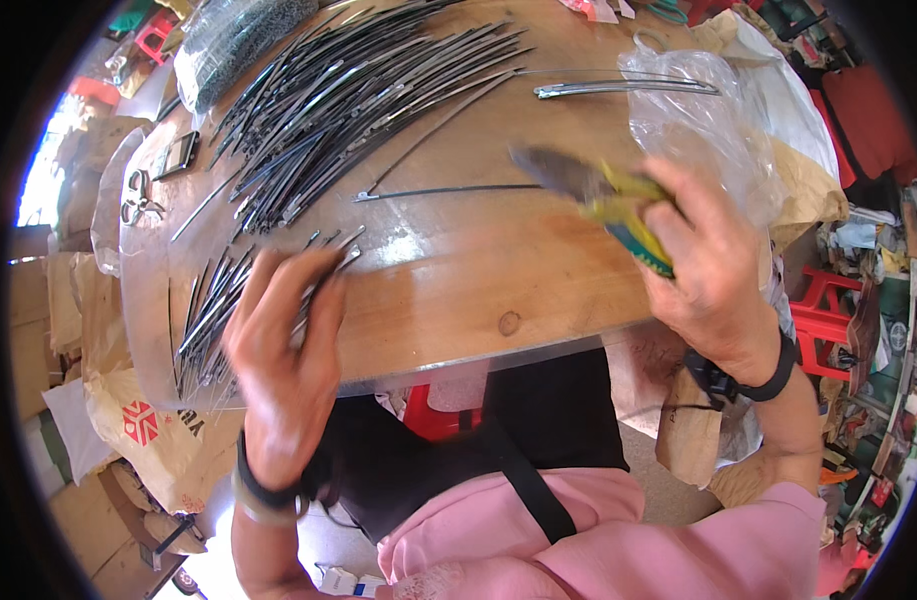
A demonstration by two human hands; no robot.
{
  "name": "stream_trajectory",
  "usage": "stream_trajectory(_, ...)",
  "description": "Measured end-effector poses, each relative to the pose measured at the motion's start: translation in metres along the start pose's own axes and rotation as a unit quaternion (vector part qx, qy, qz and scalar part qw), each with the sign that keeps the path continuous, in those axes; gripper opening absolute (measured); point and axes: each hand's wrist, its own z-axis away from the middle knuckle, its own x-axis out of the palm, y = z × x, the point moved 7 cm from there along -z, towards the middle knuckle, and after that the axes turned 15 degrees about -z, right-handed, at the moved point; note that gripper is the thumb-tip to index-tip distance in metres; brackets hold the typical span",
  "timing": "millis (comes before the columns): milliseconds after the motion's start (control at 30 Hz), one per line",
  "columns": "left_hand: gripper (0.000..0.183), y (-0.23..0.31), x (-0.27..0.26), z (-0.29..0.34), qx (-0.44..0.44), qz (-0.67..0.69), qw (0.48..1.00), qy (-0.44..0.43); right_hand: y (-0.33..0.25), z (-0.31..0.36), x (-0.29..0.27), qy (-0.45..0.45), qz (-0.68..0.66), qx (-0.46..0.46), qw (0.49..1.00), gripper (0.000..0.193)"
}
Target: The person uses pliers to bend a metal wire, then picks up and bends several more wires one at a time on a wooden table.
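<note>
My right hand (703, 260) is closed round pliers (613, 200) with yellow and green handles, blurred by motion. Their dark jaws point left, over the end of a single thin strip (448, 192) lying on the table. At the lower left, my left hand (288, 345) is closed, with thin dark strips (350, 252) showing metal-looking tips between its fingers; how many it holds is unclear. It hovers over a small bunch of dark strips (206, 325), partly covering them. Beyond it lies a large heap of similar strips (348, 110).
The wooden table (508, 270) has a clear covering. Small scissors (138, 198) and a dark flat box (176, 156) lie at its left. A few strips (618, 90) lie beside a clear plastic bag (698, 130) at the right. Red stools (826, 318) stand beyond.
</note>
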Motion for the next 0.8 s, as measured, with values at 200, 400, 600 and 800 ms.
stream_trajectory(200, 0.017, 0.011, 0.041, -0.058, 0.122, -0.222, 0.965, 0.066, 0.009, 0.003, -0.002, 0.267, -0.578, 0.144, 0.757, 0.017)
stream_trajectory(400, 0.015, 0.013, 0.034, -0.053, 0.135, -0.208, 0.968, 0.048, 0.032, 0.062, 0.008, 0.297, -0.529, 0.262, 0.750, 0.015)
stream_trajectory(600, 0.006, -0.017, 0.019, -0.017, -0.123, 0.171, 0.975, -0.078, 0.030, 0.090, 0.029, 0.180, -0.484, 0.411, 0.751, 0.013)
stream_trajectory(800, 0.035, -0.031, 0.009, 0.089, -0.368, 0.544, 0.754, -0.023, 0.015, 0.114, 0.059, 0.276, -0.799, 0.392, 0.364, 0.020)
